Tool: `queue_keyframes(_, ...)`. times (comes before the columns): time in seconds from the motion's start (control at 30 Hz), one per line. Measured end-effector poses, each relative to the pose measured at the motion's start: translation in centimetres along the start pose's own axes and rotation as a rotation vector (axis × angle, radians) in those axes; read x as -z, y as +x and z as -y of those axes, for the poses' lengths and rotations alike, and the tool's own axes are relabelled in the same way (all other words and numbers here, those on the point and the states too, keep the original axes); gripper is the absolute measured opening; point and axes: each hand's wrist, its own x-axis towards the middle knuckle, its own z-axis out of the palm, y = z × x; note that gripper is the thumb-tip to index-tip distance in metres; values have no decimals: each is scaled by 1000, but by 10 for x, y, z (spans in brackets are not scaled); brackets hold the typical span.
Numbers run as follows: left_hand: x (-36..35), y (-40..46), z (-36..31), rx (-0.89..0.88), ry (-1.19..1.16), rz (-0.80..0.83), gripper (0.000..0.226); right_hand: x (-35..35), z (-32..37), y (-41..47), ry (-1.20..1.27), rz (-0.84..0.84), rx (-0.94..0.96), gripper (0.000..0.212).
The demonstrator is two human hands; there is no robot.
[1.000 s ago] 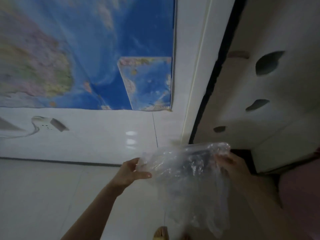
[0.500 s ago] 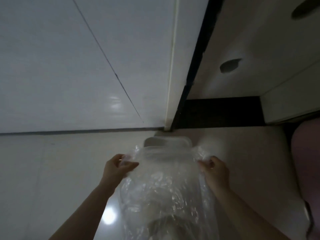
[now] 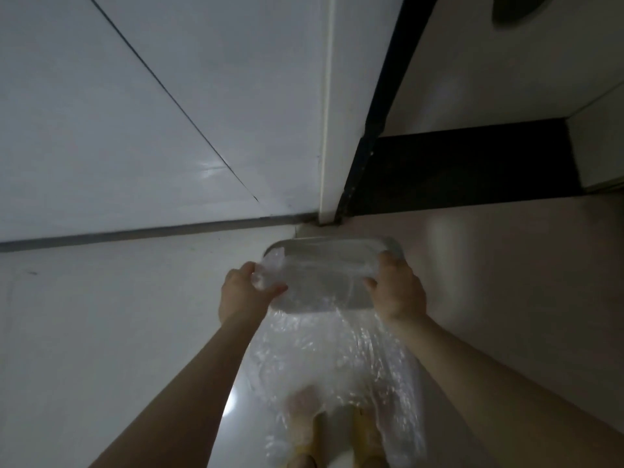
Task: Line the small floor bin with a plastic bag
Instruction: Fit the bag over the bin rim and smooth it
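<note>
A small pale rectangular bin [image 3: 332, 244] stands on the floor near the wall corner, its rim showing beyond my hands. A clear, crinkled plastic bag [image 3: 337, 359] hangs in front of it, spread between my hands and trailing down toward my feet. My left hand [image 3: 244, 293] pinches the bag's left top edge. My right hand [image 3: 396, 288] grips the right top edge, close to the bin's right side. The bag's mouth is held just over the bin's near part, which is seen only through the plastic.
A white tiled wall [image 3: 152, 130] meets the glossy floor [image 3: 101, 332] just behind the bin. A dark gap [image 3: 456, 163] runs under a pale cabinet [image 3: 506, 69] at right. My feet [image 3: 337, 434] show through the bag at the bottom.
The view has tilted down from the wall map to the floor. Both hands have carried the bag down and forward until its top edge reaches the bin.
</note>
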Motion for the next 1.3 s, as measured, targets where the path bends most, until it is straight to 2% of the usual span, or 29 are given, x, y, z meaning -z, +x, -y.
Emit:
queue_keyframes(0.13,-23,24,-6,-42,282,-46,47,-25,5,30,-72,45,7,38)
queue_keyframes(0.3,-43,33,-5,-263,584,-68,45,-40,-4,47,-149,64,-12,35)
queue_keyframes(0.37,-42,27,-3,-284,543,-107,53,-38,-7,44,-132,74,4,38)
queue_keyframes(0.47,-32,11,5,-396,319,-175,62,-27,-11,34,-83,22,96,41)
queue_keyframes(0.57,-20,-9,23,-487,155,-71,77,-17,-21,14,10,-20,252,52)
queue_keyframes(0.67,-13,-20,39,-392,68,2,88,-14,-39,-11,97,-13,284,67)
queue_keyframes(0.73,-14,-20,42,-358,101,3,89,-20,-50,-22,38,-6,266,73)
queue_keyframes(0.83,-24,-11,34,-418,282,-19,84,-34,-54,-25,-142,11,240,79)
queue_keyframes(0.97,-34,7,15,-448,398,-32,80,-40,-40,-4,-232,-55,297,93)
queue_keyframes(1.03,-31,11,15,-447,338,4,87,-39,-32,8,-249,-60,322,97)
queue_keyframes(1.1,-21,6,20,-438,180,42,97,-39,-30,16,-254,-47,310,97)
queue_keyframes(1.2,-9,-12,41,-338,-23,25,110,-39,-34,21,-288,-26,251,90)
queue_keyframes(1.3,-12,-36,69,-265,-42,139,115,-38,-39,22,-330,-19,243,86)
